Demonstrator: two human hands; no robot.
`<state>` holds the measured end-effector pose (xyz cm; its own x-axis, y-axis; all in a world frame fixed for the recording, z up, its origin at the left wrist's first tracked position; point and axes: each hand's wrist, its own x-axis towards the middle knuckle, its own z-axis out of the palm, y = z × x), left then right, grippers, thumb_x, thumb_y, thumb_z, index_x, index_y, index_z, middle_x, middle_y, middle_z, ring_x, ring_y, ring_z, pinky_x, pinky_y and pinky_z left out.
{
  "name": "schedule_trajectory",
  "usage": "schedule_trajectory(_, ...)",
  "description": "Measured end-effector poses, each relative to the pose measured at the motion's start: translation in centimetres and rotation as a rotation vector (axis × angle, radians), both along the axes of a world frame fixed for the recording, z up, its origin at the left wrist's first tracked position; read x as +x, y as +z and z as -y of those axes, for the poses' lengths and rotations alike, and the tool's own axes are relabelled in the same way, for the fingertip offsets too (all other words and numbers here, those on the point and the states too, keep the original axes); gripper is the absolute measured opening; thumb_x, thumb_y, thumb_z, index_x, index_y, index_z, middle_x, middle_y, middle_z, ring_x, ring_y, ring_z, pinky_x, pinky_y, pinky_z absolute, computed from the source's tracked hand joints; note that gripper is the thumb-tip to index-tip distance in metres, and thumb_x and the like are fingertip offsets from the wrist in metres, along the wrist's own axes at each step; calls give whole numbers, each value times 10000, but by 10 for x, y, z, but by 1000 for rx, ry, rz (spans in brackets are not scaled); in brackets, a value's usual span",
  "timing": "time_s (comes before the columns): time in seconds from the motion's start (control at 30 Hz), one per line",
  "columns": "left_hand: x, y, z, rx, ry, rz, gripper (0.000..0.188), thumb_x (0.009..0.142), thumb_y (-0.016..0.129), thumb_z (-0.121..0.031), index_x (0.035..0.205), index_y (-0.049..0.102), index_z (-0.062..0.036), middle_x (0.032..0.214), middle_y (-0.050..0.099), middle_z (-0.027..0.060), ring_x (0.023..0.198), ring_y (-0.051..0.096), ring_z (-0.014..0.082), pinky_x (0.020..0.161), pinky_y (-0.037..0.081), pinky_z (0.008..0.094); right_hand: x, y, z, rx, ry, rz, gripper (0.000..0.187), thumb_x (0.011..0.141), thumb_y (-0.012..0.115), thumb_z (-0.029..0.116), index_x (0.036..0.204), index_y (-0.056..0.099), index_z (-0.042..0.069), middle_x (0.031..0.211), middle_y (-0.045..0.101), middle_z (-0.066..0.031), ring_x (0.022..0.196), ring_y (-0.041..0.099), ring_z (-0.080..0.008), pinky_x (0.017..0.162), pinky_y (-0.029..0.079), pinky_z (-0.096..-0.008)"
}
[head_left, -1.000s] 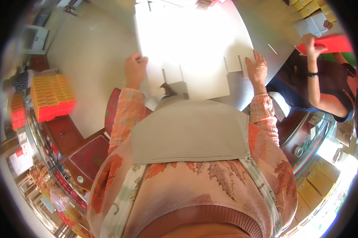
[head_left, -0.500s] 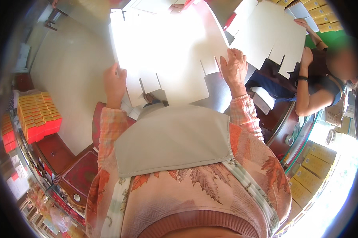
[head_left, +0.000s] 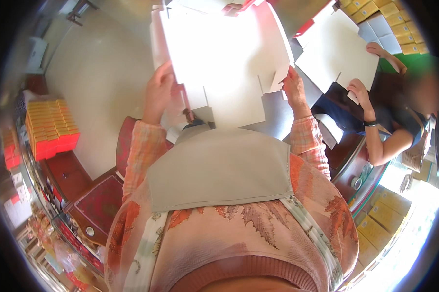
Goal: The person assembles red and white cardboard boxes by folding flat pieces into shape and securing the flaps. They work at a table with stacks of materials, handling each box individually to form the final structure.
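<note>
A large white cardboard box blank (head_left: 229, 82), red on its outer side, lies in front of me, its middle washed out by glare. Slits divide its near edge into flaps. Along both sides the panels stand bent upward. My left hand (head_left: 158, 92) is closed at the near end of the left panel, its fingertips partly hidden. On the opposite side, my right hand (head_left: 294, 90) grips the right panel near its front corner, the fingers partly behind the card.
At the right, a co-worker handles a similar white cardboard blank (head_left: 336, 53). Red and yellow boxes (head_left: 51, 129) are stacked at the left beside a red-cushioned chair (head_left: 100, 207). More yellow boxes (head_left: 382, 224) stand at lower right, near a tape roll (head_left: 356, 183).
The blank's left and right panels have been bent upward. My left hand has moved inward to the right with its panel. The co-worker's near hand has come down to a flap.
</note>
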<state>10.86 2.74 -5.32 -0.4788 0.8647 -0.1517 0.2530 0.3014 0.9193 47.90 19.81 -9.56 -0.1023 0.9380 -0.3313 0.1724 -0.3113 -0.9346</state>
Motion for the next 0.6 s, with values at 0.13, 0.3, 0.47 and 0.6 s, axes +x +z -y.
schedule_trajectory(0.13,26,-1,0,-63,94,252,508,1071,576,-184,1570,482,-164,1162,711,53,907,674,122,779,568,276,13,4,-1,-38,49,-158,418,1112,571,355,1340,696,29,954,735,-28,816,674,-130,702,538,-275)
schedule_trajectory(0.3,28,-42,-15,38,120,275,557,1053,640,-253,1550,475,-63,1255,715,100,1044,690,149,872,569,293,19,5,-15,140,207,-26,498,1049,669,516,1227,731,56,1032,725,-20,933,671,-130,824,562,-323)
schedule_trajectory(0.47,29,-50,-36,-34,137,92,718,978,740,-354,1539,460,-4,1344,702,157,1142,704,222,944,567,336,8,-1,-32,-33,312,-251,520,954,824,443,1273,636,77,1088,727,-43,1012,702,-160,893,603,-357)
schedule_trajectory(0.6,21,-90,-43,-75,124,-155,745,935,771,-337,1531,467,-9,1360,693,174,1159,706,279,975,567,389,-1,-13,-30,-104,292,-186,760,884,910,364,1431,486,50,1109,717,-111,1017,721,-216,861,621,-389)
